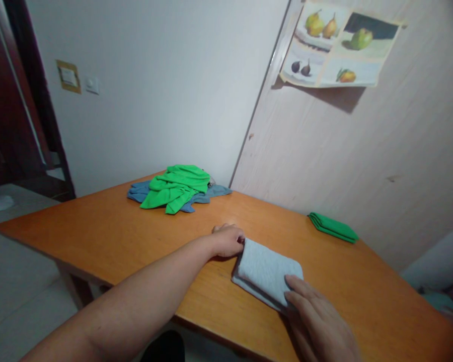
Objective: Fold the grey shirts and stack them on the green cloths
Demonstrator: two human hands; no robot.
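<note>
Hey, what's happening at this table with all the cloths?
A person has both bare hands on a folded pale grey cloth lying on the orange wooden table. The left hand is curled at one end of it, and the right hand rests flat on the near corner. Farther back lies a loose heap of green and blue cloths, and a folded green cloth sits by the wall.

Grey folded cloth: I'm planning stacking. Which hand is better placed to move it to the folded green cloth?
Probably right: the right hand rests on the grey cloth, nearer the folded green cloth; the left hand holds its far end.
</note>
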